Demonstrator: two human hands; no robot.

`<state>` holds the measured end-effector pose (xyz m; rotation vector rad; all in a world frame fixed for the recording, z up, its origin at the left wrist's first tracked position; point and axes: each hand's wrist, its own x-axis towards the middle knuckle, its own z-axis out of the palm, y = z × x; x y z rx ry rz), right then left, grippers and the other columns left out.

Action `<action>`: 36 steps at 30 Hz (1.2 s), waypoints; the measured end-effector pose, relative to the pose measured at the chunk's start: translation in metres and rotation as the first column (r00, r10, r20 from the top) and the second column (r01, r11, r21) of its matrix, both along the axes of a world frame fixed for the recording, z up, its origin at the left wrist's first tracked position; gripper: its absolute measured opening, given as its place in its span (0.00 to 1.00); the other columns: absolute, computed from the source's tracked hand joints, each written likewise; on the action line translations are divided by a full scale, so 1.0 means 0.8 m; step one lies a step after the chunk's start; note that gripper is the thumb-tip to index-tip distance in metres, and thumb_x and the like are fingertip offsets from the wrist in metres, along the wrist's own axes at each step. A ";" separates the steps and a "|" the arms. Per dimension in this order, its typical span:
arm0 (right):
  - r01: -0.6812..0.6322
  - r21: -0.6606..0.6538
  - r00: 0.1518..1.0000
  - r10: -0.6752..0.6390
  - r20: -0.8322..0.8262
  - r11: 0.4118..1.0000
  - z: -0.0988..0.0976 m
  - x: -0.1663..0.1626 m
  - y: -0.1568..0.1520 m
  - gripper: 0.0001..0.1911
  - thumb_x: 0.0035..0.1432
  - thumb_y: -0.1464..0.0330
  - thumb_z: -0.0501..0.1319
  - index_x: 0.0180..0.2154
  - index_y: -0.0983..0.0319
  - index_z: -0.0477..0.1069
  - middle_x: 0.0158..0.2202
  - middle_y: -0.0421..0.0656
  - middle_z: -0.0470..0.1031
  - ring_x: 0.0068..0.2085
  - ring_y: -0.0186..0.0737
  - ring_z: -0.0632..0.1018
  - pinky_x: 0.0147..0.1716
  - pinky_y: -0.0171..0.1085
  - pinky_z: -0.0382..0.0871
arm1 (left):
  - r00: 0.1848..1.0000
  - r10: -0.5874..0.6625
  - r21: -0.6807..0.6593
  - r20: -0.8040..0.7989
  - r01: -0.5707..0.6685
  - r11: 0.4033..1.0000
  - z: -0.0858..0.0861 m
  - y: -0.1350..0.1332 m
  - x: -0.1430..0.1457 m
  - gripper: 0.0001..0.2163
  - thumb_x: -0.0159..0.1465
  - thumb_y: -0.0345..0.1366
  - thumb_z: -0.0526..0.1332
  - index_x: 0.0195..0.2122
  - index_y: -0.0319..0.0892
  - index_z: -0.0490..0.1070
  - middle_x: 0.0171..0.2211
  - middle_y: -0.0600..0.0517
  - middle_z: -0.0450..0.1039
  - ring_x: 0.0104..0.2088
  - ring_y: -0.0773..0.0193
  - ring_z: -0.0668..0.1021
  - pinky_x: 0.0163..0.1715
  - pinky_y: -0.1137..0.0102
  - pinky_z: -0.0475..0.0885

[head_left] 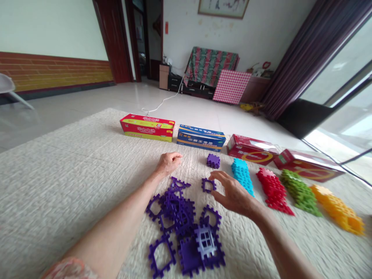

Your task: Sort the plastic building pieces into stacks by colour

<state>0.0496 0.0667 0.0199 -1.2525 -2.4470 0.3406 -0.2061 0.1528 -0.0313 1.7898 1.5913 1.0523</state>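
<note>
My left hand (169, 162) rests on the mat with its fingers curled into a loose fist, and nothing shows in it. With thumb and fingers, my right hand (234, 192) grips the right side of a small purple square frame piece (204, 185), low over or on the mat. Just beyond sits a small purple stack (213, 160) of square interlocking pieces. Nearer to me, between my forearms, lies a loose heap of purple interlocking pieces (190, 255). A pale lilac window piece (205, 241) lies on top of the heap's near end.
Right of my right hand run blue pieces (242, 176), red pieces (273, 190), green pieces (300, 192) and yellow pieces (338, 209) in rows. Behind stand a red-and-yellow box (147, 128), a blue box (201, 138) and two dark red boxes (252, 149) on the beige mat (72, 174).
</note>
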 end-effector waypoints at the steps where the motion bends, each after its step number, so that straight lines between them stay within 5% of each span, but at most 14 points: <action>1: 0.021 -0.012 1.000 -0.021 0.019 1.000 -0.002 -0.002 0.000 0.19 0.48 0.74 0.58 0.45 0.62 0.67 0.46 0.50 0.73 0.47 0.45 0.75 0.48 0.46 0.70 | 1.000 -0.003 0.001 -0.001 0.003 1.000 -0.001 0.000 0.000 0.13 0.57 0.29 0.57 0.39 0.42 0.79 0.30 0.52 0.80 0.31 0.65 0.79 0.33 0.75 0.71; 7: 0.025 0.012 0.996 -0.026 0.086 1.000 -0.015 -0.007 0.002 0.17 0.48 0.76 0.59 0.43 0.62 0.68 0.42 0.47 0.74 0.44 0.44 0.75 0.46 0.44 0.71 | 1.000 -0.014 0.022 -0.003 0.014 1.000 -0.005 0.003 -0.001 0.13 0.57 0.29 0.56 0.39 0.42 0.79 0.30 0.53 0.80 0.32 0.65 0.79 0.33 0.74 0.72; 15: 0.231 0.403 0.966 -0.259 0.015 0.885 -0.025 -0.007 0.046 0.20 0.55 0.73 0.57 0.51 0.63 0.65 0.52 0.53 0.70 0.53 0.53 0.69 0.50 0.52 0.66 | 1.000 -0.022 0.044 -0.015 0.022 0.999 -0.008 0.004 -0.002 0.13 0.58 0.30 0.56 0.39 0.43 0.79 0.31 0.53 0.81 0.31 0.65 0.80 0.33 0.74 0.72; 22: 0.243 0.432 0.946 -0.311 0.093 0.869 -0.041 0.000 0.059 0.23 0.53 0.75 0.57 0.52 0.61 0.65 0.53 0.52 0.70 0.54 0.53 0.68 0.51 0.53 0.63 | 1.000 -0.022 0.046 -0.005 0.023 0.999 -0.008 0.003 -0.002 0.13 0.58 0.30 0.56 0.39 0.43 0.79 0.32 0.53 0.81 0.33 0.65 0.80 0.36 0.74 0.73; 30: 0.195 0.369 0.979 -0.205 -0.010 0.909 -0.026 -0.010 0.037 0.19 0.55 0.74 0.57 0.50 0.61 0.67 0.53 0.52 0.68 0.54 0.52 0.69 0.52 0.53 0.64 | 1.000 -0.014 0.034 0.000 0.014 0.999 -0.005 0.002 -0.001 0.12 0.58 0.29 0.57 0.39 0.43 0.79 0.31 0.53 0.81 0.33 0.65 0.80 0.36 0.74 0.73; 36: 0.011 -0.049 0.995 -0.016 -0.103 0.999 -0.010 -0.043 0.003 0.08 0.57 0.73 0.57 0.37 0.61 0.73 0.35 0.44 0.76 0.34 0.37 0.77 0.37 0.38 0.71 | 1.000 -0.012 0.041 -0.011 0.013 0.999 -0.005 0.001 -0.001 0.13 0.57 0.29 0.57 0.39 0.43 0.79 0.31 0.53 0.81 0.33 0.65 0.79 0.35 0.74 0.72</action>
